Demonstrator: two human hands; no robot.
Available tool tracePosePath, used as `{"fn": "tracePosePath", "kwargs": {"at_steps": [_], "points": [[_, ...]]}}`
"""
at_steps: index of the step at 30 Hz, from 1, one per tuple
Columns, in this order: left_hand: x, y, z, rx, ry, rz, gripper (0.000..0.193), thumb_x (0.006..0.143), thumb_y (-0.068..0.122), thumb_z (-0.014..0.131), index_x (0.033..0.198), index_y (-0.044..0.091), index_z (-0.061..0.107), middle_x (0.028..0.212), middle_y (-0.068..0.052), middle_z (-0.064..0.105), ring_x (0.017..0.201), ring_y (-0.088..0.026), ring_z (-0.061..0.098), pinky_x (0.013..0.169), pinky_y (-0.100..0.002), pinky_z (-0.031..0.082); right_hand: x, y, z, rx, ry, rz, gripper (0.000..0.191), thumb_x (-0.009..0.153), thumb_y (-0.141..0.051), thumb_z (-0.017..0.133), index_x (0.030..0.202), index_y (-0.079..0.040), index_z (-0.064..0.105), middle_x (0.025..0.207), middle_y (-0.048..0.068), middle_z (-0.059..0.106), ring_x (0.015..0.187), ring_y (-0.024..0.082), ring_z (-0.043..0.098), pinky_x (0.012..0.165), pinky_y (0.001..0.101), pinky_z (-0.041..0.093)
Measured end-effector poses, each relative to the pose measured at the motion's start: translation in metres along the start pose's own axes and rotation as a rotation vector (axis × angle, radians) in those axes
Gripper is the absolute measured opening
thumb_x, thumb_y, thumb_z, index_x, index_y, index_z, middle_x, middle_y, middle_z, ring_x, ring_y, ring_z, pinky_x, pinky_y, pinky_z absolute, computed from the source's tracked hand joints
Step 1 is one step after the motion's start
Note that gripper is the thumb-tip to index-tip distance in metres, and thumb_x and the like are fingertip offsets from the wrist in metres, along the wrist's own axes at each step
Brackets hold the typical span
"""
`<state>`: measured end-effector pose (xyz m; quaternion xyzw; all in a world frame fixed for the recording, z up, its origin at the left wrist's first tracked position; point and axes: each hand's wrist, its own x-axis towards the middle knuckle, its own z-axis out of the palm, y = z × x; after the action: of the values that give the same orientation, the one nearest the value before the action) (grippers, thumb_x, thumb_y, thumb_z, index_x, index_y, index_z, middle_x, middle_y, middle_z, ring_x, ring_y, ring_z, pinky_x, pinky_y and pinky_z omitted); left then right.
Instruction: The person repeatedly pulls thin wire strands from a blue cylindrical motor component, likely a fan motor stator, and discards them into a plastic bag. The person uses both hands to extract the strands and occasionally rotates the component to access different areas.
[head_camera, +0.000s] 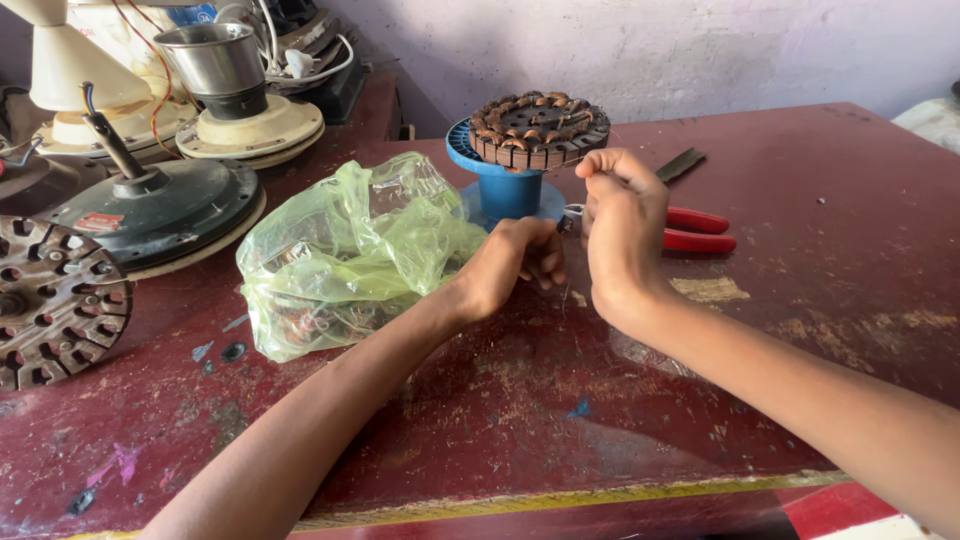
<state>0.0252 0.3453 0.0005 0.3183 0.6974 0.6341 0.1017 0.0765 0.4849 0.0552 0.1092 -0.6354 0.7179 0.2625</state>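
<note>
A round motor stator (539, 128) wound with copper coils rests on a blue plastic spool (503, 186) at the middle back of the dark red table (520, 400). My right hand (622, 232) is raised just right of the stator, thumb and fingers pinched together as if on a thin wire that I cannot make out. My left hand (512, 262) is curled low on the table in front of the spool, fingers closed; anything in it is hidden. Red-handled pliers (690, 229) lie behind my right hand.
A crumpled pale green plastic bag (345, 250) lies left of my hands. Fan motor parts crowd the left: a dark housing with a shaft (150, 205), a slotted rotor disc (55, 300), a steel jar on a cream base (225, 85). A dark flat blade (680, 164) lies beyond the pliers.
</note>
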Motion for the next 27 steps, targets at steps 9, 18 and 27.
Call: {"fn": "tracePosePath", "kwargs": {"at_steps": [9,18,27], "points": [[-0.004,0.01,0.003,0.061,0.059,-0.059,0.056,0.102,0.042,0.036,0.079,0.003,0.068,0.078,-0.007,0.072,0.071,-0.017,0.066,0.071,-0.032,0.047,0.009,-0.013,-0.004,0.154,0.003,0.339,0.015,0.089,-0.004,0.049,0.093,-0.015,0.057,0.059,-0.01,0.033,0.048,0.005,0.027,0.045,0.0259,0.021],[0.003,-0.008,-0.002,0.081,0.172,0.022,0.049,0.099,0.041,0.036,0.096,0.005,0.068,0.083,-0.006,0.073,0.073,-0.017,0.067,0.069,-0.033,0.051,0.006,0.011,-0.003,-0.094,-0.197,0.0,0.016,0.085,0.0,0.05,0.085,-0.005,0.065,0.071,-0.005,0.056,0.065,0.006,0.049,0.06,0.0248,0.038],[0.009,-0.013,-0.027,-0.037,0.342,-0.014,0.044,0.1,0.035,0.04,0.099,0.001,0.068,0.083,-0.007,0.069,0.074,-0.018,0.062,0.071,-0.035,0.049,0.004,0.016,-0.003,-1.031,-0.489,-0.265,0.022,0.08,-0.004,0.062,0.096,-0.003,0.077,0.071,0.016,0.074,0.056,0.026,0.068,0.058,0.0434,0.053]]}}
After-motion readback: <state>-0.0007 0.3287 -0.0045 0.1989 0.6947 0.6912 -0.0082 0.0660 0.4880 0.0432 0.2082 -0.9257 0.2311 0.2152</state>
